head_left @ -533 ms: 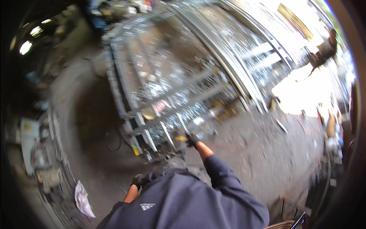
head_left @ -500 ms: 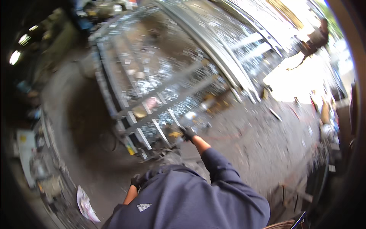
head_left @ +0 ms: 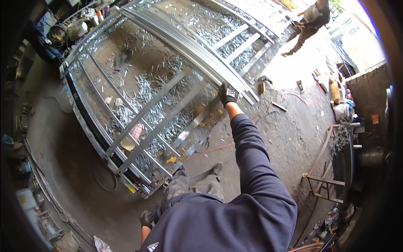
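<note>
My right hand [head_left: 228, 94], in a dark glove, reaches forward on an extended arm. It grips the near end of a bundle of long, silvery metal profiles [head_left: 184, 52] laid across a metal frame [head_left: 89, 134]. Its fingertips point away from me at the bundle's edge. My left hand [head_left: 147, 219], also gloved, hangs low beside my body with loosely bent fingers and no object visible in it. Under the frame's bars, many short shiny metal offcuts [head_left: 145, 94] are scattered on the floor.
A person [head_left: 315, 19] stands at the far right in bright light. An orange hose [head_left: 210, 150] runs over the floor [head_left: 273, 138] past my feet. A rusty metal stand [head_left: 323, 180] is at right. Coiled cable and clutter [head_left: 58, 33] fill the far left.
My right hand has moved forward and right, from near the frame's near corner to the end of the profile bundle. My left hand is lower in view. The view has turned and sharpened.
</note>
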The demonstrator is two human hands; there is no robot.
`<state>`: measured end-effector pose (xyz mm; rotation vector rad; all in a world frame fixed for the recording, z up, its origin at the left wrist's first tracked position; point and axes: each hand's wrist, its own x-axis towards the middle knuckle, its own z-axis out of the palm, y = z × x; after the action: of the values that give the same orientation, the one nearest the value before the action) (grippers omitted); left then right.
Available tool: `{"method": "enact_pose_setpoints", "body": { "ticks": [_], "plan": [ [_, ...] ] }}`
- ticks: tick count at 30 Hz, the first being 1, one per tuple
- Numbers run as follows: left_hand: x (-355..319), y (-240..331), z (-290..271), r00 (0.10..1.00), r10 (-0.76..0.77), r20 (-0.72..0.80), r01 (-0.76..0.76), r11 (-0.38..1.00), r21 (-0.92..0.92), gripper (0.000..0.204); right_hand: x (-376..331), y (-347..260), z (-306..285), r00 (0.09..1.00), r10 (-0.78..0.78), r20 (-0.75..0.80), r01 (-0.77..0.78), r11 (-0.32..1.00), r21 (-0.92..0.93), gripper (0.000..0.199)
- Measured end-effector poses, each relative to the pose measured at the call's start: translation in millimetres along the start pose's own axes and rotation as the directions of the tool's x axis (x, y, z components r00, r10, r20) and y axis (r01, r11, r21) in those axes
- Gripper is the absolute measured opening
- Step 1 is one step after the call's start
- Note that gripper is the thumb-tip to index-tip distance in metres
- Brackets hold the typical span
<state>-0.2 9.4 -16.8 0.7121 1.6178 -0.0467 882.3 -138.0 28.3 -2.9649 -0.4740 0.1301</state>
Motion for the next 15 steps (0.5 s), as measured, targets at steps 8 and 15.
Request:
{"method": "enact_pose_setpoints", "body": {
  "ticks": [8, 15],
  "plan": [
    [-58, -21, 44, 0.935, 0.318, 0.159, -0.355, 0.808, 0.47, 0.031, -57, 5, 24, 0.881, -0.433, -0.188, 0.47, 0.844, 0.259, 0.03],
    [-44, -60, 132, 0.76, 0.39, 0.52, -0.63, 0.249, 0.735, 0.021, -304, 160, 42, 0.912, -0.343, 0.223, 0.236, 0.885, 0.401, 0.046]
  ]
}}
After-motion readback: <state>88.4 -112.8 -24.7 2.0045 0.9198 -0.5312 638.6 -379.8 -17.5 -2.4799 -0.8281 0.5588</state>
